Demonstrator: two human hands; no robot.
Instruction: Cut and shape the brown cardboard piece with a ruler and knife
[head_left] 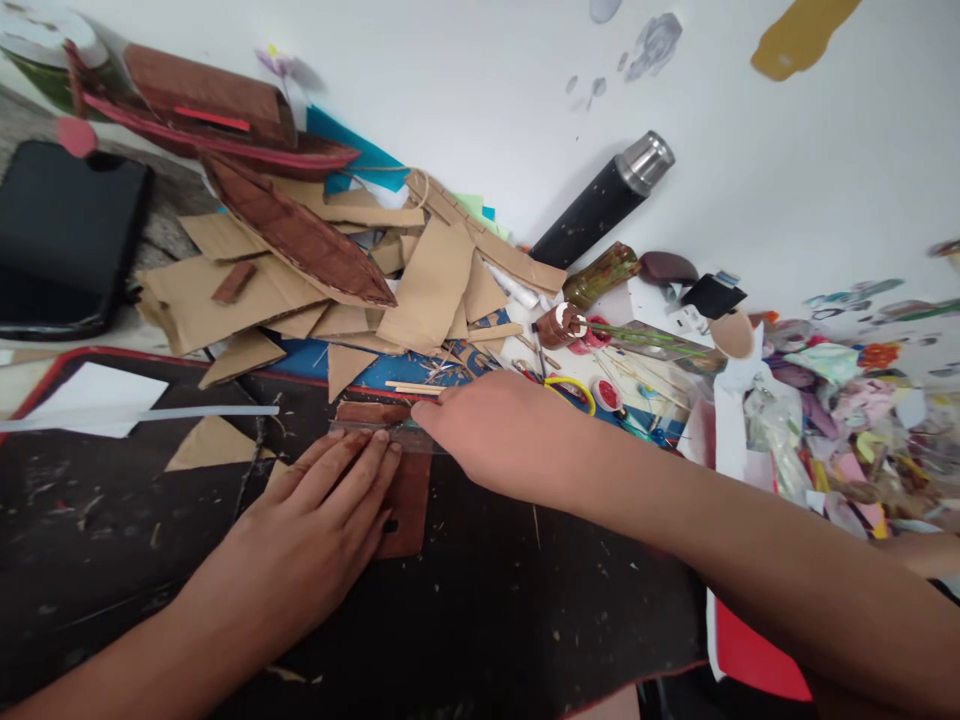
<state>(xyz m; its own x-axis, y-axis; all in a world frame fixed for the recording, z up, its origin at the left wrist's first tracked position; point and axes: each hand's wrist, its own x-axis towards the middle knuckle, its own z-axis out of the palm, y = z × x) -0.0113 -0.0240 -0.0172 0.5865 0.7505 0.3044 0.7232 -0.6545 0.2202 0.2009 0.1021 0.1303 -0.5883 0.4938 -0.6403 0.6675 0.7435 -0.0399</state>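
Observation:
My left hand [330,520] lies flat with its fingers stretched out, pressing on a brown-painted cardboard piece [409,500] on the dark mat. Across this piece runs a clear strip that looks like a ruler [420,438], partly under my left fingertips. My right hand [495,430] is closed at the strip's far right end, its fingertips down by the cardboard's upper edge. What it grips is hidden by the hand; only a small teal bit shows at the fingers. A small hole shows in the brown piece beside my left fingers.
Cardboard scraps [427,285] pile up behind the mat, with a brown boat-shaped piece [300,230] on top. A model boat [217,110], phone [71,240], black flask [600,205] and glue stick [139,418] lie around. Mixed craft scraps [847,400] heap at right.

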